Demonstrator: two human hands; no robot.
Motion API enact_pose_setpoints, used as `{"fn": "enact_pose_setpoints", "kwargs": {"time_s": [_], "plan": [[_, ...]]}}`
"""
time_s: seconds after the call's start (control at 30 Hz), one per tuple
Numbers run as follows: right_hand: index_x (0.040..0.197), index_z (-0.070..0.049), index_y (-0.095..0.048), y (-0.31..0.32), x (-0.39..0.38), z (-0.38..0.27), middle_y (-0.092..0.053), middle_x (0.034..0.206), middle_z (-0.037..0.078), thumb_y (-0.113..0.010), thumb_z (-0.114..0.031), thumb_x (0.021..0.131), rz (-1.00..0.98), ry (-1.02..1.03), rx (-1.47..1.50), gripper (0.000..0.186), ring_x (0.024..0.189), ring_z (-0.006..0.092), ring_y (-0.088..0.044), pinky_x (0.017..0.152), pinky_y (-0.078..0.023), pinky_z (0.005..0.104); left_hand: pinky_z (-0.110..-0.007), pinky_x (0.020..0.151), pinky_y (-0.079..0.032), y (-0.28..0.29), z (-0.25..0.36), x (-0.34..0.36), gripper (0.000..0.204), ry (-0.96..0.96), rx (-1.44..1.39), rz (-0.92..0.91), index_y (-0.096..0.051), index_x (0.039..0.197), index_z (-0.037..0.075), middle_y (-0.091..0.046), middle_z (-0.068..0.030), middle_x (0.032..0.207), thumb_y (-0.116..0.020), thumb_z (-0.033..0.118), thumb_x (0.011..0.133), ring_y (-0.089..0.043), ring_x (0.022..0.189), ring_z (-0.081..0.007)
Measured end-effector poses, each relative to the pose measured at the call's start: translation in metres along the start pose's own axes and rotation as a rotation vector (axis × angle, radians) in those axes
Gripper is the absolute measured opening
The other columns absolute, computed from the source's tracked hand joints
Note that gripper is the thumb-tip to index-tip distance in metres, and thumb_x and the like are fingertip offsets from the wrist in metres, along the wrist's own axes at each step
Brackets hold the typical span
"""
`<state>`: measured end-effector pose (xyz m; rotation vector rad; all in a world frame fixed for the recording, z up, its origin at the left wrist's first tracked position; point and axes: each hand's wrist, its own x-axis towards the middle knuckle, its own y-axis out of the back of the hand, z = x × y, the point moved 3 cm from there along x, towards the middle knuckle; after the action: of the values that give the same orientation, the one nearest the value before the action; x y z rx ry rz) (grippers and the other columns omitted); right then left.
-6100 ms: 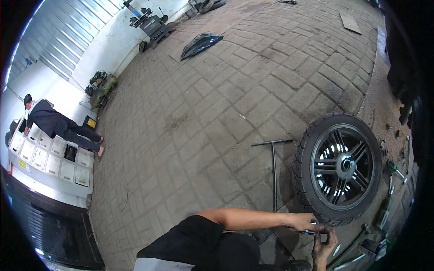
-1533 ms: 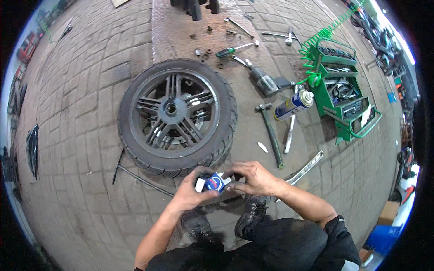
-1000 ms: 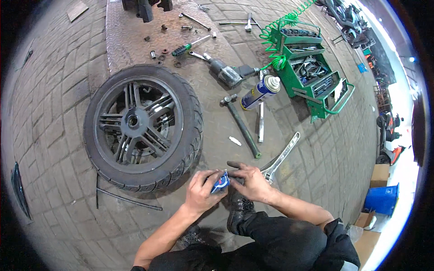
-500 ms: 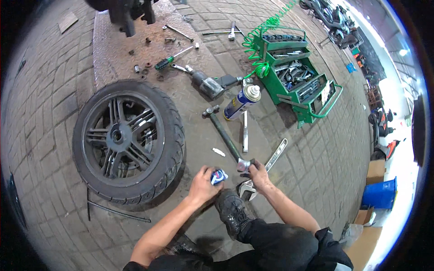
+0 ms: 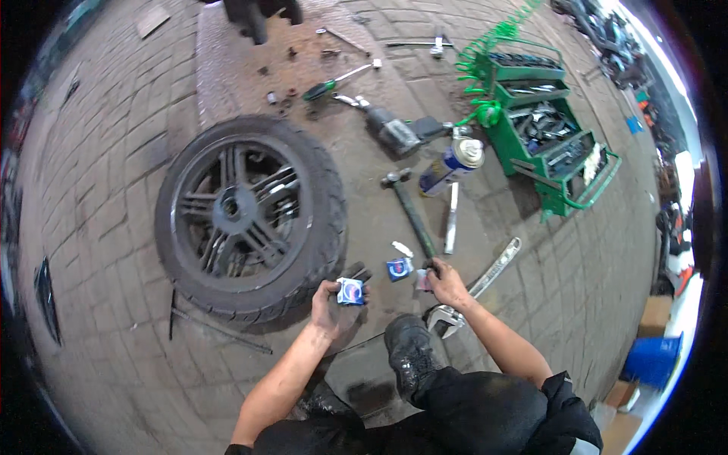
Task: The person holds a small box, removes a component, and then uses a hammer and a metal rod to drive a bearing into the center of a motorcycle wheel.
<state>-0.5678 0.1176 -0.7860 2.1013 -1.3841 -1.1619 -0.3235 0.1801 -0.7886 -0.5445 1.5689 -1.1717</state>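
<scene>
My left hand [image 5: 327, 309] grips a small blue-and-white box [image 5: 350, 292] between thumb and fingers, beside the tyre. My right hand [image 5: 449, 286] is closed at the end of the hammer's handle, its fingertips on a small pale pinkish packet [image 5: 423, 280], whose contents are unclear. Between both hands a second small blue box [image 5: 398, 268] lies on the metal plate, next to a small white tube [image 5: 403, 249]. The hammer [image 5: 412, 214] points away from me. Under my right wrist lies an adjustable wrench [image 5: 494, 269].
A wheel with a black tyre [image 5: 322, 182] lies flat at left. Beyond the hammer are a spray can [image 5: 453, 166], a steel bar [image 5: 452, 220] and an impact wrench [image 5: 393, 130]. An open green toolbox [image 5: 557, 189] stands at right. My shoe [image 5: 409, 356] is below my hands.
The view has shifted, moving the scene rightward. A blue box now lies on the plate beside the white tube. My right hand has reached forward; the silvery piece it held no longer shows plainly.
</scene>
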Motion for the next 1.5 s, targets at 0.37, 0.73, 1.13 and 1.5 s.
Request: {"fn": "enact_pose_setpoints", "kwargs": {"time_s": [0.37,0.73,1.13,1.5], "plan": [[0.103,-0.003,-0.056,-0.007,-0.014,-0.113,-0.049,0.101,0.017,-0.070,-0.016,0.070,0.017,0.549,-0.075,0.038,0.092,0.0324,-0.052,0.081,-0.044,0.0400,-0.035,0.091,-0.041,-0.043,0.044,-0.056,0.062,-0.316,0.348,0.036,-0.038,0.126,0.002,-0.052,-0.0114,0.115,-0.066,0.010,0.072,-0.052,0.103,-0.0208],[0.102,-0.002,-0.057,-0.041,-0.038,-0.217,-0.062,0.094,0.010,-0.076,-0.013,0.067,-0.459,0.796,0.521,0.042,0.080,0.0198,-0.062,0.070,-0.051,0.0297,-0.025,0.078,-0.046,-0.080,0.057,-0.142,0.038,-0.573,1.235,0.497,-0.061,0.102,0.001,-0.063,-0.0042,0.095,-0.076,0.011,0.068,-0.056,0.087,-0.0098],[0.090,0.001,-0.061,-0.056,-0.058,-0.271,-0.063,0.089,0.014,-0.073,-0.005,0.062,-0.615,1.010,0.624,0.031,0.083,0.0254,-0.062,0.075,-0.048,0.0331,-0.033,0.067,-0.048,-0.136,0.084,-0.232,0.027,-0.721,1.921,0.572,-0.064,0.089,0.004,-0.061,-0.0113,0.085,-0.075,0.015,0.068,-0.061,0.079,-0.0250],[0.095,0.003,-0.062,-0.069,-0.076,-0.257,-0.063,0.085,0.010,-0.059,-0.017,0.085,-1.005,0.920,0.399,0.022,0.077,0.0186,-0.057,0.071,-0.045,0.0307,-0.034,0.072,-0.045,-0.087,0.033,-0.240,0.028,-0.595,1.405,0.618,-0.053,0.101,-0.005,-0.061,-0.0159,0.089,-0.059,0.013,0.081,-0.059,0.083,-0.0238]]}}
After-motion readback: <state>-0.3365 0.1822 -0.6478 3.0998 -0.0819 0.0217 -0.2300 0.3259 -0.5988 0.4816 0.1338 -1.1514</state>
